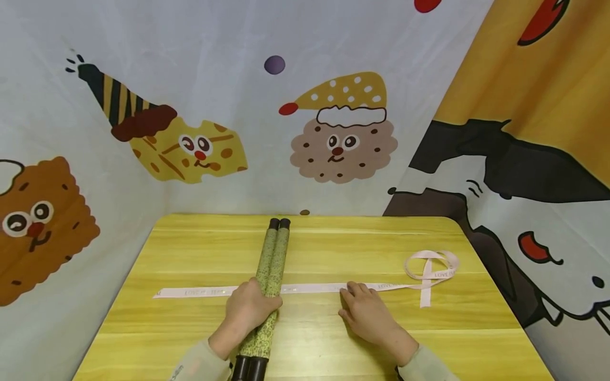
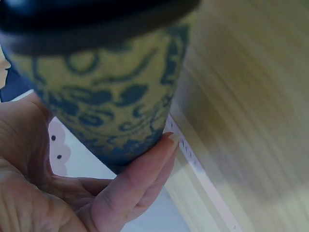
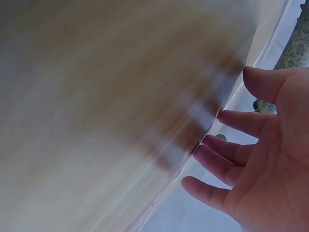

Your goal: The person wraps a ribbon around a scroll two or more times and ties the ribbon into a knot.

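Two scrolls [image 1: 279, 259] with green patterned covering and dark end caps lie side by side, pointing away from me across the table. My left hand [image 1: 250, 304] grips them around the middle. Up close in the left wrist view, one patterned scroll [image 2: 106, 92] rests between the thumb and fingers. A pale pink printed ribbon [image 1: 314, 288] runs crosswise beneath the scrolls. To their right, my right hand [image 1: 369, 315] rests its fingertips on the ribbon, its fingers spread and nearly straight in the right wrist view.
The ribbon's right end lies in a loose coil [image 1: 448, 272] at the table's right side. The wood-grain table [image 1: 190, 338] meets a cartoon-printed cloth [image 1: 229, 196] at its back and sides.
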{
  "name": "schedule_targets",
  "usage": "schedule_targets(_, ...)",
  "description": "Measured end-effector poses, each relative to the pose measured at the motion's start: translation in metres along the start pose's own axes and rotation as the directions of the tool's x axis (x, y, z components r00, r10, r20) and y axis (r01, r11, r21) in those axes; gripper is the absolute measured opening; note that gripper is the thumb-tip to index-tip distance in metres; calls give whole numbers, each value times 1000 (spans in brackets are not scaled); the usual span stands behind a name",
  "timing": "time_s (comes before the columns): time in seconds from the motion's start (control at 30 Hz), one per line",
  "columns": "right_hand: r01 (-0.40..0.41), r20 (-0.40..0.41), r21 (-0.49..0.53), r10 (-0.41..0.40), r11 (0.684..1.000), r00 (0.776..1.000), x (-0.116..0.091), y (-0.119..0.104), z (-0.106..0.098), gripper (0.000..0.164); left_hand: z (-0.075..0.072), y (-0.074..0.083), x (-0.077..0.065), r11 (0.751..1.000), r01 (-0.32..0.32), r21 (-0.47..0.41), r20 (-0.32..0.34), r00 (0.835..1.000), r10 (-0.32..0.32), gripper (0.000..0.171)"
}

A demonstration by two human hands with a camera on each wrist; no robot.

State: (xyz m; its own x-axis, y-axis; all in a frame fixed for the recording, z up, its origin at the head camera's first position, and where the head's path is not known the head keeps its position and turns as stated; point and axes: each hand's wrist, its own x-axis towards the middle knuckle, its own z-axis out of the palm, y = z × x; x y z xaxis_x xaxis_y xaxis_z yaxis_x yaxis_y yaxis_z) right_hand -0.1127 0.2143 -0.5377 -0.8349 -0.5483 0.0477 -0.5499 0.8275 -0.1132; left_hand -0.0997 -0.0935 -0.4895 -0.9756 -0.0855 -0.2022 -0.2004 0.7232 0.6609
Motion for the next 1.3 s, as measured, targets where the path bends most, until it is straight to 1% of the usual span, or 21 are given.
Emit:
schedule_targets(0.23,2,-12,-5,-2,1000,1000,1,-1,0,50,19,10,-2,999,-6,-35,20,1000,7,26)
schedule_targets(0.47,3,-17,-4,-3,1000,1000,3,-3,2,50,36,23,-6,999,-1,-37,17,1000,2,32)
schedule_targets(0.5,5,-21,-4,-5,1000,1000,3,-3,2,50,38,25,-7,999,2,-33,16,1000,-1,35)
schedule_targets(0.57,7,-26,-5,-8,1000,1000,4,-3,2,51,43,29,-8,1000,4,-19,12,1000,-4,49)
schedule_targets(0.7,2,-25,-5,-2,1000,1000,4,-5,2,50,54,35,-9,999,-8,36,11,1000,8,87)
schedule_targets(0.73,-1,-22,-6,1,1000,1000,4,-5,2,51,57,36,-9,999,-13,46,15,1000,12,92)
schedule_targets(0.8,-6,-16,-9,6,1000,1000,5,-6,2,51,62,37,-10,998,-23,62,18,1000,22,97)
schedule_targets(0.9,-12,-8,-2,12,1000,1000,6,-8,3,52,68,37,-11,998,-28,64,12,1000,28,96)
schedule_targets(1.07,-19,-2,9,19,1000,1000,6,-9,2,52,73,38,-13,996,-36,77,-15,999,37,91)
schedule_targets(1.3,-23,5,5,23,1000,1000,6,-9,2,52,77,39,-14,988,-48,145,-35,998,54,98)
